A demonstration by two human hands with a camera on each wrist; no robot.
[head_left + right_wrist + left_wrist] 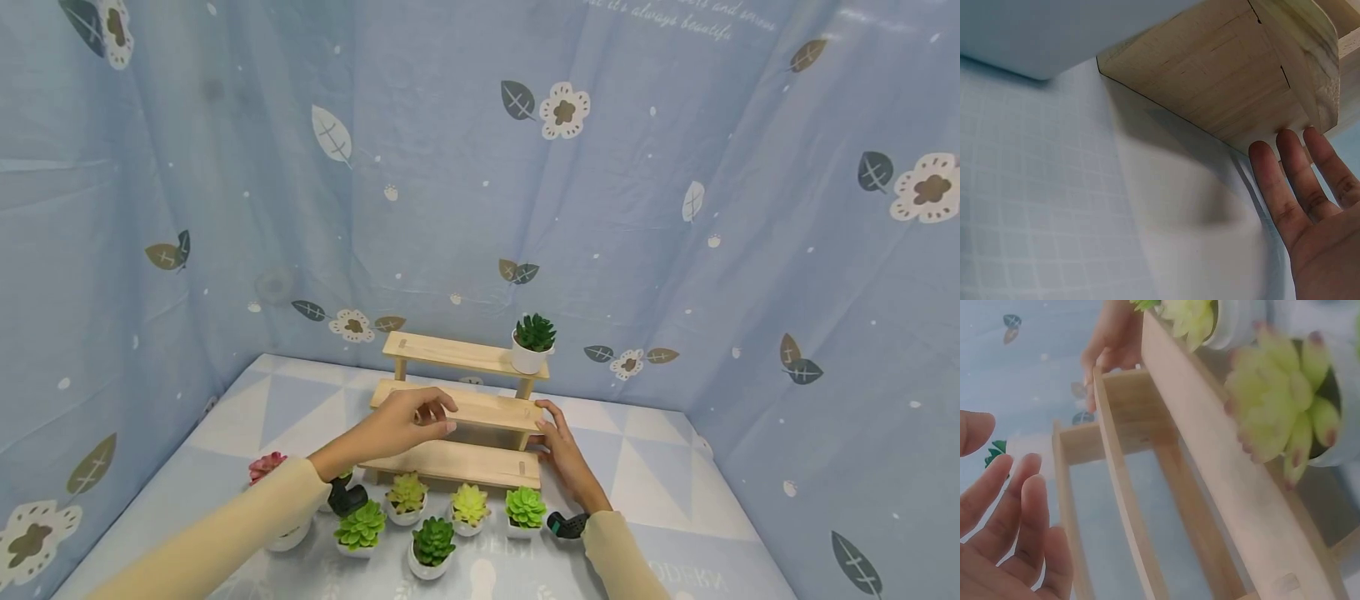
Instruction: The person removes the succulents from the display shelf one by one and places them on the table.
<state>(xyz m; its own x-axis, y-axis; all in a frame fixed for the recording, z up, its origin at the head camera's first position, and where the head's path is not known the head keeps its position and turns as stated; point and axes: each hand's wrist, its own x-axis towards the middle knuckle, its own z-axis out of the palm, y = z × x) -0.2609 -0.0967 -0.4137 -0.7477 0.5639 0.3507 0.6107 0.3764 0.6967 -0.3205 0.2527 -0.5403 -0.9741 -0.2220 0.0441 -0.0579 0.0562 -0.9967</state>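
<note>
A three-tier wooden stand (450, 462) is on the table near the back curtain. One dark green succulent (535, 335) in a white pot stands at the right end of its top shelf. My left hand (411, 418) hovers in front of the middle shelf, fingers loosely bent; in the left wrist view nothing lies between the fingers (1032, 512). At the stand's right end, my right hand (567, 457) touches the wood. The right wrist view shows its fairly straight fingers (1297, 169) against the side panel (1210, 69); the thumb is hidden there.
Several potted succulents stand before the bottom shelf, among them a bright green one (525, 506), a yellow-green one (470, 504) and a darker green one (433, 542). A pink one (266, 467) is at the left, partly behind my left sleeve. Patterned curtains (450, 167) enclose the table.
</note>
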